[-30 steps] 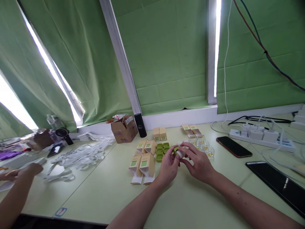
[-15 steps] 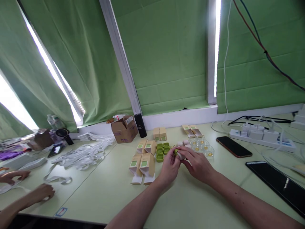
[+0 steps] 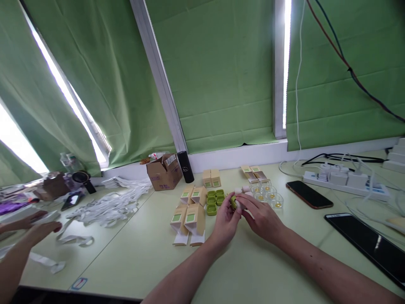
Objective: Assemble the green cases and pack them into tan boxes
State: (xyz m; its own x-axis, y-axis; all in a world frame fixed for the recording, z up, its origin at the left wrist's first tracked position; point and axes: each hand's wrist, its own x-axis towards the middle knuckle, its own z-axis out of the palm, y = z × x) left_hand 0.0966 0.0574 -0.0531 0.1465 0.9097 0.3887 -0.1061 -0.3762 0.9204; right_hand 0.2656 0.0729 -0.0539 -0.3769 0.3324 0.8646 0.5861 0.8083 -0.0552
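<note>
Green piece (image 3: 233, 204) with a white end is gripped by the left hand (image 3: 224, 223) and right hand (image 3: 263, 219).

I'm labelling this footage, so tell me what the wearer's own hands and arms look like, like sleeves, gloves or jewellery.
The left hand and right hand are ungloved, with no watch or bracelet showing. Some fingers are hidden, so rings can't be ruled out. The left forearm and right forearm show no sleeves; the right has small spots.

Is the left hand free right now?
No, the left hand holds a small green-and-white piece between its fingers, with the right hand on it too.
</note>
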